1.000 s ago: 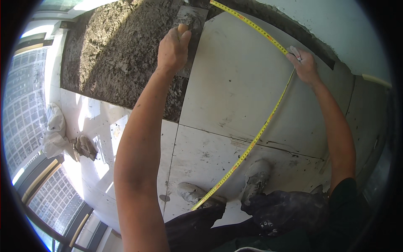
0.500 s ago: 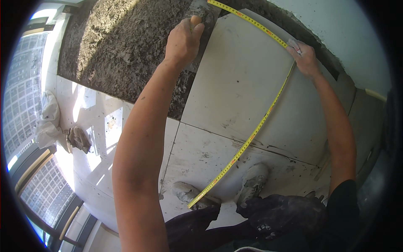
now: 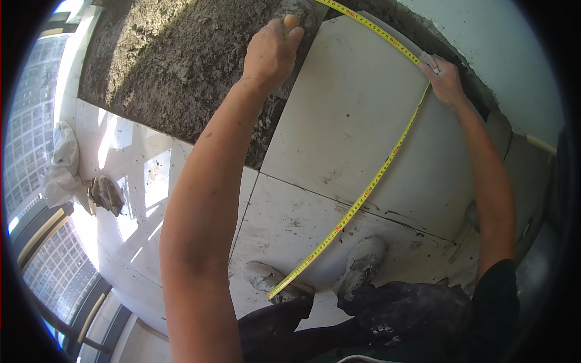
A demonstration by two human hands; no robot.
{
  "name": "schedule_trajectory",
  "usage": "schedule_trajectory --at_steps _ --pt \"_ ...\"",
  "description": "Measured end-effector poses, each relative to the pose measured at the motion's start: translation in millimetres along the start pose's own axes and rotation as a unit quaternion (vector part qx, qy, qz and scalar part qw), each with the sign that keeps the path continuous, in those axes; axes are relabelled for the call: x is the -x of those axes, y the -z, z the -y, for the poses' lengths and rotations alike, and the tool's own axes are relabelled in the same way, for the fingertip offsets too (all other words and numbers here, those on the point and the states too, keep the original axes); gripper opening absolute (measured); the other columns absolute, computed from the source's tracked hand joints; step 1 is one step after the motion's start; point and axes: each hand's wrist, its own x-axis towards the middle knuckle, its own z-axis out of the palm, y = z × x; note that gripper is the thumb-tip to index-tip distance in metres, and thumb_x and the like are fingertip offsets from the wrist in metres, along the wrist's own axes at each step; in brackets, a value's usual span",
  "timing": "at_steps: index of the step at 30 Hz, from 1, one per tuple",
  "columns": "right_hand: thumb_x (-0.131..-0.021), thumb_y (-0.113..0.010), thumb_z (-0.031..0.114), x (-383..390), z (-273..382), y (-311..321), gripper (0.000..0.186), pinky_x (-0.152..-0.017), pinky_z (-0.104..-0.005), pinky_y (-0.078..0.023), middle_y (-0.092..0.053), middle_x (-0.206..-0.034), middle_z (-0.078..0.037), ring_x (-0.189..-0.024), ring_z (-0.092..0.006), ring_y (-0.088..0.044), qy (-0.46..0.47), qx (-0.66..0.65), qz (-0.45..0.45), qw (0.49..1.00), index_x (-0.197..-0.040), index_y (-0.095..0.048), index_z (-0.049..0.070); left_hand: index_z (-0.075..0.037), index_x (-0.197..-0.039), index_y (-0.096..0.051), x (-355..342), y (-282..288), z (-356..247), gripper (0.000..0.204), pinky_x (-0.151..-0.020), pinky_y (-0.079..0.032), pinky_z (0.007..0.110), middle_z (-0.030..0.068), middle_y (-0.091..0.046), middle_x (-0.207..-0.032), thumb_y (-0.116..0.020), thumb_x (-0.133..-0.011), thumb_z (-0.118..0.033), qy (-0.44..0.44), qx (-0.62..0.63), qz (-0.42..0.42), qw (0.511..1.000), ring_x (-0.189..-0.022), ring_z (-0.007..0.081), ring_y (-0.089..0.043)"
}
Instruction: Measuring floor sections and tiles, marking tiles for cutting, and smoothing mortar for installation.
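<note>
My left hand [image 3: 269,53] is wrapped round the wooden handle [image 3: 292,22] of what looks like a trowel; its grey blade shows only in part beyond the hand, over the mortar. In my right hand [image 3: 443,80], a yellow tape measure [image 3: 370,185] is pinched at a bend near the far edge of a large pale floor tile [image 3: 357,115]. From there one stretch curves along the tile's far edge toward the upper left. The other hangs down toward my shoes. A whitish bit shows at my right fingertips, too small to make out.
Rough grey mortar [image 3: 169,72] covers the floor at the upper left. A pale wall [image 3: 502,54] rises at the upper right. Bright windows [image 3: 36,115] line the left side, near a white bag [image 3: 63,163] and a grey-brown crumpled item [image 3: 106,195]. My shoes [image 3: 363,260] stand on laid tiles.
The view has shifted slightly. My left hand has moved a little to the right with the handle, and the tape's far end has left the picture. Both grips stay the same.
</note>
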Motion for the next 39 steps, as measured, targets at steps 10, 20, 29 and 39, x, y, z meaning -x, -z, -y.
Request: schedule_trajectory --at_steps 10,20,29,39 --pt "-0.092 -0.064 0.024 -6.0 -1.7 -0.9 0.028 -0.073 -0.0328 -0.046 -0.057 -0.079 -0.014 -0.073 -0.0207 -0.053 0.008 0.026 -0.01 1.0 -0.093 -0.06 -0.003 0.0 -0.114 -0.061 0.7 -2.7 5.2 0.045 -0.086 -0.047 0.047 0.026 -0.066 -0.102 -0.054 -0.095 -0.039 -0.01 0.005 -0.013 1.0 -0.103 0.0436 -0.06" --pt "-0.093 -0.064 0.023 -9.5 -0.1 -1.3 0.029 -0.069 -0.032 -0.044 -0.049 -0.074 -0.011 -0.069 -0.0171 -0.046 0.048 0.037 -0.039 0.997 -0.087 -0.055 -0.004 0.002 -0.109 -0.061 2.6 0.2 -0.4 0.043 -0.088 -0.047 0.049 0.0261 -0.066 -0.103 -0.053 -0.094 -0.038 -0.004 0.0 -0.003 1.0 -0.102 0.0432 -0.06" --pt "-0.092 -0.065 0.018 -10.1 4.1 -3.8 0.026 -0.071 -0.0309 -0.046 -0.051 -0.076 -0.014 -0.069 -0.0224 -0.049 0.062 0.05 -0.05 0.996 -0.089 -0.056 -0.005 0.002 -0.109 -0.06 2.5 1.5 -0.4 0.043 -0.089 -0.047 0.049 0.0255 -0.066 -0.105 -0.053 -0.094 -0.037 0.005 -0.008 0.0 1.0 -0.103 0.0427 -0.06" --pt "-0.093 -0.064 0.016 -12.0 -8.2 -4.9 0.025 -0.077 -0.0301 -0.048 -0.06 -0.085 -0.015 -0.078 -0.0227 -0.061 0.079 0.072 -0.046 0.993 -0.104 -0.062 -0.007 0.0 -0.114 -0.06 2.5 -2.5 2.7 0.046 -0.085 -0.047 0.048 0.0261 -0.065 -0.101 -0.053 -0.094 -0.041 -0.003 0.003 -0.018 1.0 -0.102 0.0438 -0.06"
